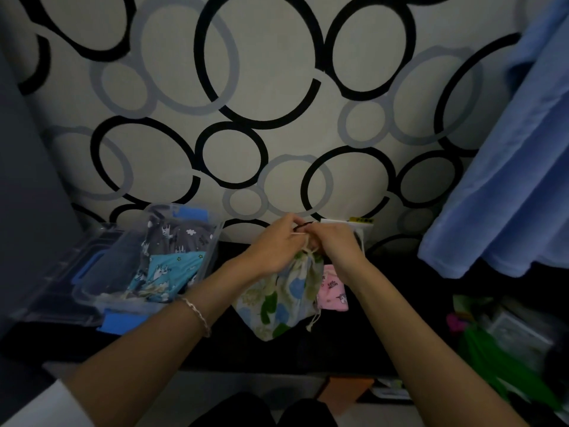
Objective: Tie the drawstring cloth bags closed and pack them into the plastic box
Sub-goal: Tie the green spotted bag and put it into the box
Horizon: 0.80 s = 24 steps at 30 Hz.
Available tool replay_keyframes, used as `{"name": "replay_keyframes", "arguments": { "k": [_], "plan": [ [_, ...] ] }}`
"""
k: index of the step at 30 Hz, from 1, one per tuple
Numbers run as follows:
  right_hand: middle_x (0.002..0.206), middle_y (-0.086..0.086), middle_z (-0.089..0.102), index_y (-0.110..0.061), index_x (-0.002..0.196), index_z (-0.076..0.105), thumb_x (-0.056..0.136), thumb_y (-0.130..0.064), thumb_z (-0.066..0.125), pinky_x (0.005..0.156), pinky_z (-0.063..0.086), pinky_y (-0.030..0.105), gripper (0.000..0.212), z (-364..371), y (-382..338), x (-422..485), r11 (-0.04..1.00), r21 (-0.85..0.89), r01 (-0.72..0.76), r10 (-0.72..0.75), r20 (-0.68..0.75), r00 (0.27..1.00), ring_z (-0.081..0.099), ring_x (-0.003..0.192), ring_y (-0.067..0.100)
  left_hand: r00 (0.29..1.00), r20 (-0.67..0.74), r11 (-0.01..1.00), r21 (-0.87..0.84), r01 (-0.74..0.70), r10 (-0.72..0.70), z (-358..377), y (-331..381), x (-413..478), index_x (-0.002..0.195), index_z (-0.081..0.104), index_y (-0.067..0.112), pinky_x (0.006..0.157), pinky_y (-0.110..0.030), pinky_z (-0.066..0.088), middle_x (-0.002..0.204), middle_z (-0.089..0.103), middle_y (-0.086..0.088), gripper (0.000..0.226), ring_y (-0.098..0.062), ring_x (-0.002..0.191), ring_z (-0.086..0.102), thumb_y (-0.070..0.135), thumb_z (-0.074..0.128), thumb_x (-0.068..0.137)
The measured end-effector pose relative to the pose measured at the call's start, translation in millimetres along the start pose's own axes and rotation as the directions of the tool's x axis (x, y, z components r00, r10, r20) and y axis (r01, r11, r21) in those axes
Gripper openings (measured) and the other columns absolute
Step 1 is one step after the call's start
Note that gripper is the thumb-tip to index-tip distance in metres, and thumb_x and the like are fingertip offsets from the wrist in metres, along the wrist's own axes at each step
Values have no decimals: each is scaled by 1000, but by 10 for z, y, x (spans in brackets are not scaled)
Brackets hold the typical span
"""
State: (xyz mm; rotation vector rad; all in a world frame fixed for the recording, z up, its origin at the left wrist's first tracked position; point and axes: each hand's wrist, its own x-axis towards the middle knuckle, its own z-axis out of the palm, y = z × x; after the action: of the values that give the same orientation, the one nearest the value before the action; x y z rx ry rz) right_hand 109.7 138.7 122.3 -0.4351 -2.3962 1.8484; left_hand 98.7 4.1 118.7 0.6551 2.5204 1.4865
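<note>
While the floral bag (pixel 281 291) is being held up by its gathered neck, the left hand (pixel 277 246) and right hand (pixel 337 245) are both pinching its drawstring (pixel 313 319), seemingly tightening a knot. Left of the bag, the plastic box (pixel 213 246) is sitting close, other bags inside.

The floral bag (pixel 278 298) hides half the pink bag (pixel 335 289)

Both bare forearms reach forward and converge at the middle. The left hand (pixel 275 246) and right hand (pixel 337 246) meet close together, backs upward, fingers curled inward, each pinching the drawstring (pixel 308 248) between them.
</note>
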Motion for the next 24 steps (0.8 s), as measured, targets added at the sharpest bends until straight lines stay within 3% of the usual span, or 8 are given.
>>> {"name": "replay_keyframes", "arguments": {
  "k": [5, 10, 13, 15, 20, 24],
  "plan": [
    [55, 2, 62, 7, 87, 73, 85, -10, 61, 71, 49, 32, 20, -127, 85, -70, 995, 51, 88, -89, 8, 996, 57, 64, 19, 996, -59, 988, 144, -63, 72, -74, -141, -20, 89, 67, 36, 77, -35, 53, 80, 65, 13, 14, -7, 82, 63, 46, 57, 87],
    [54, 5, 64, -5, 73, 64, 88, -5, 61, 76, 51, 38, 15, -136, 86, -101, 990, 59, 129, -130, 14, 991, 59, 62, 20, 986, -5, 969, 186, -161, 165, -87, -125, -55, 61, 65, 44, 63, -33, 46, 59, 60, 11, 36, -7, 60, 55, 36, 54, 95],
    [60, 5, 64, -5, 82, 60, 88, -6, 63, 74, 50, 36, 7, -132, 70, -155, 989, 29, 145, -147, 64, 987, 59, 63, 18, 987, 73, 982, 119, -148, 140, -75, -112, -34, 79, 74, 27, 76, -42, 52, 76, 69, -2, 20, -19, 77, 65, 33, 59, 92],
    [74, 10, 64, -8, 88, 57, 87, -9, 66, 73, 50, 36, 9, -142, 62, -169, 991, 5, 131, -131, 74, 989, 60, 71, 19, 987, 91, 990, 44, -135, 131, -64, -102, -34, 88, 76, 19, 78, -39, 53, 85, 72, -9, 17, -19, 81, 67, 33, 66, 87],
    [82, 17, 63, -15, 82, 51, 80, -5, 73, 76, 48, 39, 24, -249, 37, -193, 992, 74, 103, -117, 219, 969, 60, 77, 24, 992, 62, 992, -76, -105, 109, -139, -148, -17, 84, 77, 8, 69, -33, 48, 77, 72, -12, 19, -14, 70, 59, 25, 67, 88],
    [77, 13, 66, -14, 84, 57, 75, -1, 76, 76, 54, 37, 25, -233, 87, -219, 966, -73, 250, -233, 182, 955, 63, 73, 16, 995, 68, 995, -67, -70, 74, -166, -152, -26, 77, 74, 2, 61, -24, 39, 67, 63, -8, 25, -13, 63, 50, 22, 66, 89]
  ]
}}
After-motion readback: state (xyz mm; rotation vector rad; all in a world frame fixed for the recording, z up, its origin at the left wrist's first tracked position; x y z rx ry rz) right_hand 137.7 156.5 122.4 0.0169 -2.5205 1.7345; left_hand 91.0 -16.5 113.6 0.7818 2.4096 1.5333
